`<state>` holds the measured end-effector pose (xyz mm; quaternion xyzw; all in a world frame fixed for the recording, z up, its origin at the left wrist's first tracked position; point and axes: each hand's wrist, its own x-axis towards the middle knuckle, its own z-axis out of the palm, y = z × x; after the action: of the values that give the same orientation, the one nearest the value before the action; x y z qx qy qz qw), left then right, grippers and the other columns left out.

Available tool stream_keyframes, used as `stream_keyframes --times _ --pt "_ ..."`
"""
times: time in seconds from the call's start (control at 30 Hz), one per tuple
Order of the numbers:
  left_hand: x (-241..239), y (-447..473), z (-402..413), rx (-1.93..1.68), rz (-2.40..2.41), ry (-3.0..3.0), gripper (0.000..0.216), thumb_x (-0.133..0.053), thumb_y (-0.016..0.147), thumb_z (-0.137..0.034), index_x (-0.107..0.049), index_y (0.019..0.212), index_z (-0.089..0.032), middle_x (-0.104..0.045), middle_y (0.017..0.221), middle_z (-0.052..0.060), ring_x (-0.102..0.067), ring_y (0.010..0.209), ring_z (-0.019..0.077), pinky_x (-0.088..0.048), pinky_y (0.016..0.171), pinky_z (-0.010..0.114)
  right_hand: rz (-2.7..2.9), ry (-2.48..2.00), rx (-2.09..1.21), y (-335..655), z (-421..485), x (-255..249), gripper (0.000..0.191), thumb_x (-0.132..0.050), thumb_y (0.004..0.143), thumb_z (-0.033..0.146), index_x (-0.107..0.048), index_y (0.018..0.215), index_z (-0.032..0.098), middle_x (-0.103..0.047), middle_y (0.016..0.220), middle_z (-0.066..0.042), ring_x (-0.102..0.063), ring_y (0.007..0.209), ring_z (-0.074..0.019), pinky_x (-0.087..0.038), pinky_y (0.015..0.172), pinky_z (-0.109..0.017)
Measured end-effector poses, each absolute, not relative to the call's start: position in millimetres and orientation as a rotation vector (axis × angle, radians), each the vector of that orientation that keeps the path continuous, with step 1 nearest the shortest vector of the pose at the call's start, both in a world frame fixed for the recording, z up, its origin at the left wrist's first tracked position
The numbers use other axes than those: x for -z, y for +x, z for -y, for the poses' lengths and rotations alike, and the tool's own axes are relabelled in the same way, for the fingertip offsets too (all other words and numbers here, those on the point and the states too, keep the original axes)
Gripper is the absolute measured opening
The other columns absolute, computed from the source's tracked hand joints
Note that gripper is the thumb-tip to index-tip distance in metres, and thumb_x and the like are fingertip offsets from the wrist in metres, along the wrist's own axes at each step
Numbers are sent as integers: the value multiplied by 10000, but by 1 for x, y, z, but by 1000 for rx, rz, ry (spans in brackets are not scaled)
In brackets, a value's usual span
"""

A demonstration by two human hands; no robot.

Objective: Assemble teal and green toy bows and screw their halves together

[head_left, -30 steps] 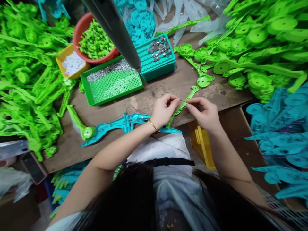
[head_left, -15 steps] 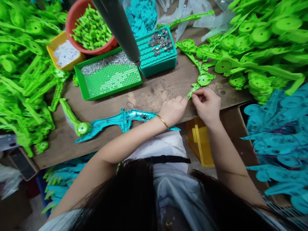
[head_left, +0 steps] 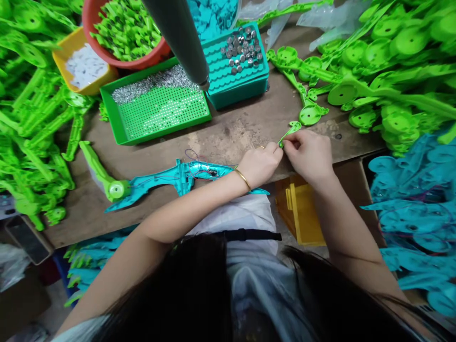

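A slim green plastic part (head_left: pixel 291 130) sticks out between my hands over the bench's front edge. My left hand (head_left: pixel 262 165) is closed on its near end. Close against it, my right hand (head_left: pixel 309 154) pinches with thumb and forefinger at the same part; whether a small piece is also between those fingers is hidden. Left of my hands, partly under my left forearm, lies a turquoise plastic half-shell (head_left: pixel 156 176) with thin wires. At its left end sits a green arm with a round hub (head_left: pixel 116 189).
Behind stand a green basket of small metal pieces (head_left: pixel 160 114), a turquoise tray with round metal cells (head_left: pixel 238 90), a red bowl (head_left: pixel 89 28) and a yellow bin (head_left: pixel 59 59). A grey tool shaft (head_left: pixel 181 42) hangs overhead. Green parts (head_left: pixel 395 90) pile up on both sides.
The view has shifted slightly. Both hands stay together on the green part, with only a small change in how its free end tilts.
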<state>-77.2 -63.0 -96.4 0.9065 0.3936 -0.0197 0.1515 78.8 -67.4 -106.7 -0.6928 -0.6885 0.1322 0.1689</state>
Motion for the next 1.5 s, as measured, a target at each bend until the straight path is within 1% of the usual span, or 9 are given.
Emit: stream_keyframes --times 0.2,0.37,0.6,0.73,0.87,1.07,1.23,1.37,1.5 --pt "96 -79 59 38 -1133 2497 262 -383 974 -184 -621 1075 -141 -599 948 104 -643 791 210 -445 600 306 2173 -1975 -191 64 86 106 350 -358 930 258 -677 1032 157 -651 936 -144 -570 849 -266 -436 715 -388" --pt "95 -79 58 47 -1124 2475 276 -375 979 -211 -624 1071 -138 -608 942 108 -641 794 213 -450 613 305 2237 -2032 -118 58 100 106 474 -266 970 288 -591 1262 106 -629 975 -174 -536 849 -271 -411 674 -389" --pt "95 -82 61 59 -1155 2496 315 -349 992 -261 -631 1062 -140 -619 923 110 -650 778 214 -464 610 305 2109 -1850 -183 66 103 120 375 -369 946 288 -665 1143 169 -626 901 -129 -520 825 -238 -413 720 -378" --pt "98 -84 62 50 -1145 2518 315 -343 993 -253 -629 1068 -148 -629 928 105 -657 789 205 -467 617 294 2127 -1913 -75 67 111 123 369 -419 930 296 -640 1207 194 -645 934 -126 -532 824 -237 -364 684 -375" --pt "98 -84 62 81 -1152 2548 307 -356 987 -247 -623 1109 -155 -640 943 99 -664 801 205 -467 622 289 2063 -1831 -234 74 113 123 367 -427 938 300 -619 1233 198 -646 926 -96 -570 868 -220 -387 715 -357" --pt "90 -92 62 46 -1178 2475 270 -440 970 -264 -621 1147 -170 -662 991 81 -655 891 212 -494 729 297 1978 -1878 -166 72 106 124 284 -441 936 313 -674 1071 223 -661 909 -80 -581 885 -231 -361 733 -360" --pt "89 -102 69 -112 -1232 2378 289 -543 930 -260 -595 1192 -152 -663 1005 74 -627 965 210 -484 843 300 1928 -1899 -426 73 92 115 171 -494 891 292 -640 940 217 -670 924 -63 -595 894 -224 -375 754 -346" --pt "95 -103 77 -87 -1280 2435 247 -477 965 -292 -628 1112 -162 -643 978 80 -617 943 214 -473 819 302 1936 -1943 -615 78 80 104 130 -532 833 240 -639 894 198 -668 943 -66 -577 740 -183 -387 688 -322" --pt "99 -101 79 -22 -1280 2467 284 -417 990 -309 -620 1131 -171 -629 980 83 -610 938 213 -464 796 301 1966 -1966 -700 79 72 94 147 -507 841 261 -642 838 202 -666 900 -63 -564 722 -182 -375 657 -312"
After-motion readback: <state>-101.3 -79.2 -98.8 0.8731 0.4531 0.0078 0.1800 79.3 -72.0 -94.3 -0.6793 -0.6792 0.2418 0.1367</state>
